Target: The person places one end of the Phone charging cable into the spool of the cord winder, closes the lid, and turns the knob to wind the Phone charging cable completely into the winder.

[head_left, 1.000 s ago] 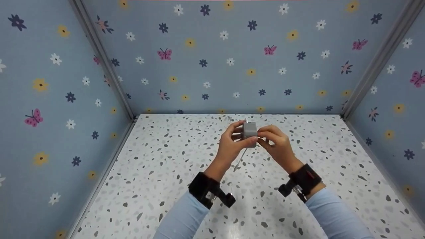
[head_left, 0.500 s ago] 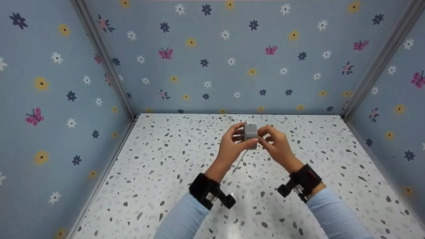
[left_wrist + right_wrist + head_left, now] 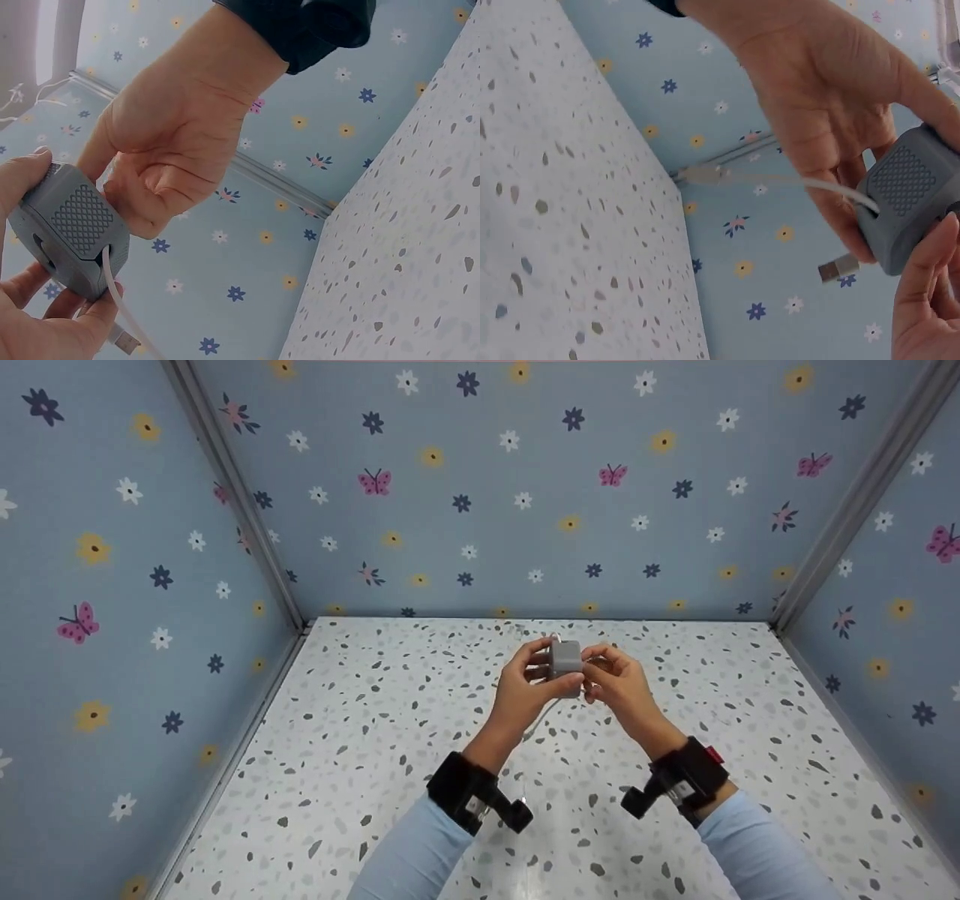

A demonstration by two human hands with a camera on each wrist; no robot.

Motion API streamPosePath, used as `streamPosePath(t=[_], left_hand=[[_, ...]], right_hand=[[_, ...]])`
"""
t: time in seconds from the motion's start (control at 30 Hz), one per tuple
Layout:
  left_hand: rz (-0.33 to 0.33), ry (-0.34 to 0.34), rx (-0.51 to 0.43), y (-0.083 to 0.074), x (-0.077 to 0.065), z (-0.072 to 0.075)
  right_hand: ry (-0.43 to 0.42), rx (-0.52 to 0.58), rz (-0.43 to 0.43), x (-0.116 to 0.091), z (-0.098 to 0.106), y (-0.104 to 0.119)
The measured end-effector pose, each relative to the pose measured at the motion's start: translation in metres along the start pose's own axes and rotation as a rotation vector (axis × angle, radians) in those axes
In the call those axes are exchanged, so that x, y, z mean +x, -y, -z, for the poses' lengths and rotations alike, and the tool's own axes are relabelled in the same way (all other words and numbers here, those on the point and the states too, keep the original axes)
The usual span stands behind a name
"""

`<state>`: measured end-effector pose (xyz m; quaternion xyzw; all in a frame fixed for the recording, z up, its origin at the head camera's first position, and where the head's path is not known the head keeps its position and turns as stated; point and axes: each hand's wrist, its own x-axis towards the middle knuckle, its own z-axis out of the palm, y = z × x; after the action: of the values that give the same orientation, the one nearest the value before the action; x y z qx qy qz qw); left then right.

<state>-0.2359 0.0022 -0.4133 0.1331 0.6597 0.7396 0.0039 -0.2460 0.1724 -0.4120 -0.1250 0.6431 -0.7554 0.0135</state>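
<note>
My left hand [image 3: 521,682] grips a grey box-shaped cable winder [image 3: 565,656] above the table, thumb on the near side and fingers behind. A textured panel and a slot show on the winder [image 3: 82,217] in the left wrist view. Out of that slot runs a white cable [image 3: 829,186], trailing to a pale, blurred connector [image 3: 705,174]. A USB plug [image 3: 838,268] sticks out beneath the left fingers. My right hand [image 3: 626,682] pinches at the winder's right side with curled fingertips; they hide the part they hold.
Under the hands lies a white speckled table [image 3: 360,750]. Blue flowered panels [image 3: 487,457] enclose it at the back and both sides, joined by grey corner rails [image 3: 232,487]. Each wrist wears a black camera band [image 3: 461,791].
My right wrist has turned, and its fingers have gone from a rounder, more open pinch to a tighter curl at the winder's side. The left hand holds nearly still; the dangling cable has shifted slightly.
</note>
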Motion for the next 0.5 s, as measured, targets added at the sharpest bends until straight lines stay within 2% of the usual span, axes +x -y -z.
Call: streamPosePath(t=[0.07, 0.17, 0.27, 0.33, 0.4, 0.5], left_hand=[[-0.003, -0.004, 0.000, 0.000, 0.001, 0.001], [-0.001, -0.001, -0.009, 0.000, 0.002, 0.002], [0.000, 0.014, -0.024, 0.000, 0.001, 0.001], [-0.001, 0.022, -0.027, 0.000, 0.001, 0.001], [-0.002, 0.028, -0.025, 0.000, 0.000, 0.001], [-0.002, 0.029, -0.018, 0.000, 0.000, 0.001]], right_hand=[[0.045, -0.136, 0.152, 0.000, 0.005, -0.005], [0.086, -0.437, 0.485, 0.002, 0.012, -0.014], [0.050, -0.693, 0.832, 0.006, 0.019, -0.021], [0.010, -0.795, 1.021, 0.009, 0.022, -0.023], [-0.026, -0.845, 1.158, 0.012, 0.024, -0.025], [-0.053, -0.870, 1.257, 0.016, 0.025, -0.026]])
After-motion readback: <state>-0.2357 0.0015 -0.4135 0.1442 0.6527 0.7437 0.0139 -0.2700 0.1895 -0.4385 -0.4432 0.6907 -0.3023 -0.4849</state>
